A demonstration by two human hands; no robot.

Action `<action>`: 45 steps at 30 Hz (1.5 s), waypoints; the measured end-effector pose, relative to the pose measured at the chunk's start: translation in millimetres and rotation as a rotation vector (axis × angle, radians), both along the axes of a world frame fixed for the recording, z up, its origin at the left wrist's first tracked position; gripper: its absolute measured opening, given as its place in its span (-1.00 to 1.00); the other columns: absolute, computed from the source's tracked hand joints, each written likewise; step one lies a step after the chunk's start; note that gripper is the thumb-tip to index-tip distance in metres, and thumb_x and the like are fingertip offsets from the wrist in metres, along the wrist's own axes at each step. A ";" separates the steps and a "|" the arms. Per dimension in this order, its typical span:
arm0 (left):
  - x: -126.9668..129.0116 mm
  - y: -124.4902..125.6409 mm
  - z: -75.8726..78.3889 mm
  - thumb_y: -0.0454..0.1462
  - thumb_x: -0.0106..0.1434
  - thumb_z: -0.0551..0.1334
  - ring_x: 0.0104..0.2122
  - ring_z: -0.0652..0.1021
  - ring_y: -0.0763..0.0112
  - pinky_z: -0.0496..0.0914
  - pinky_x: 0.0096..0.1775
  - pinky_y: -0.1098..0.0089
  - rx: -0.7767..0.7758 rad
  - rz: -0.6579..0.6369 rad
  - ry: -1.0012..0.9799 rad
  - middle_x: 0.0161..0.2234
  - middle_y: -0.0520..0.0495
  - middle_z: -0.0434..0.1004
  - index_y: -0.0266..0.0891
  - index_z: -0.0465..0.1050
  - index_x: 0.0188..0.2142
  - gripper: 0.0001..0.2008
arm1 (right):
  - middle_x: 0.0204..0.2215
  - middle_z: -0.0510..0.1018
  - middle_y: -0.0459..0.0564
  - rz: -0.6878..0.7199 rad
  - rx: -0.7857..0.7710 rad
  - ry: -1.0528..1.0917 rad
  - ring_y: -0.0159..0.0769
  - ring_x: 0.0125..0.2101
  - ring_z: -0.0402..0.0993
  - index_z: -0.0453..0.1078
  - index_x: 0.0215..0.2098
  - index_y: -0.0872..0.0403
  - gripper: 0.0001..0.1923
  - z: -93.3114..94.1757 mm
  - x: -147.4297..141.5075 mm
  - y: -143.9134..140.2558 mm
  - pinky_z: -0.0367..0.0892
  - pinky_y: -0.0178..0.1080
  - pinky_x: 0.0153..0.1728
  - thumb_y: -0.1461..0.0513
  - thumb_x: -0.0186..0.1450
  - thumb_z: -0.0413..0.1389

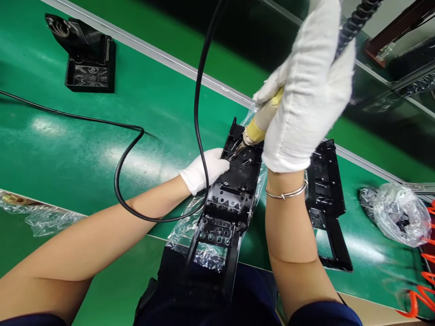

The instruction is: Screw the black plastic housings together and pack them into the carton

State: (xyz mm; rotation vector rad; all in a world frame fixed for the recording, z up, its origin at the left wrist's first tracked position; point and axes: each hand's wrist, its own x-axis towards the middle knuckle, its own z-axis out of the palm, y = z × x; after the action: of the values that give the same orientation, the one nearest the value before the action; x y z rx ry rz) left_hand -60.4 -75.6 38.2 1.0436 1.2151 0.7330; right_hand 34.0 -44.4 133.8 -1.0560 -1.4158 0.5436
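A long black plastic panel with ribs, posts and cut-outs lies slantwise in front of me, its near end over my lap. My left hand, in a white glove, grips its left edge with the thumb on the face. My white-gloved right hand is wrapped around a corded tool with a cream body, yellow bands and a slim metal tip. That tip points down at small posts near the panel's far end, close to my left thumb. Whether it touches a post I cannot tell. Clear plastic film lies beneath the panel.
A second black panel lies right of my right forearm. A black tool stand with a coil holder stands at upper left. A black cable loops across my left arm. At right are a clear bag and an orange coiled hose.
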 end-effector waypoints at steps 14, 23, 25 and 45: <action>-7.3 6.5 -11.1 -0.35 0.06 0.12 -0.51 0.43 0.39 0.23 -0.48 0.43 0.159 -0.119 0.364 -0.56 0.06 0.40 -0.21 0.33 -0.52 -0.94 | 0.00 0.48 -0.10 -0.007 0.209 0.226 -0.58 -0.62 0.27 0.31 -0.09 0.09 -0.73 -17.8 -2.3 13.6 0.24 -0.38 -0.69 0.15 0.31 -0.06; -6.7 6.5 -5.1 -0.31 0.09 0.11 -0.44 0.47 0.34 0.29 -0.42 0.42 0.129 -0.167 0.504 -0.49 0.02 0.44 -0.23 0.36 -0.41 -0.92 | -0.28 0.55 -0.27 0.102 0.298 0.459 -0.62 -0.74 0.14 0.37 -0.23 0.04 -0.85 -22.8 2.4 25.3 0.10 -0.37 -0.77 0.20 0.22 0.10; -7.5 6.0 -5.0 -0.30 0.08 0.09 -0.45 0.47 0.34 0.29 -0.43 0.42 0.141 -0.178 0.480 -0.51 0.02 0.44 -0.22 0.36 -0.43 -0.91 | -0.28 0.54 -0.27 0.128 0.311 0.450 -0.63 -0.73 0.14 0.37 -0.21 0.06 -0.84 -23.1 3.1 25.1 0.11 -0.37 -0.76 0.20 0.23 0.10; -8.9 8.0 -6.6 -0.27 0.09 0.07 -0.45 0.46 0.31 0.26 -0.39 0.35 0.153 -0.218 0.577 -0.49 0.00 0.43 -0.21 0.28 -0.45 -0.93 | 0.02 0.44 -0.18 0.009 0.149 0.221 -0.60 -0.62 0.17 0.31 -0.07 -0.01 -0.69 -22.4 3.0 15.3 0.19 -0.40 -0.66 0.08 0.32 -0.12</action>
State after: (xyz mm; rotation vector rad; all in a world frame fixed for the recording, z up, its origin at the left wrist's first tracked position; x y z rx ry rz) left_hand -69.3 -67.6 31.5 1.5553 1.5128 0.3629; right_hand 37.0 -29.1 111.4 -0.8446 -1.2468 0.5357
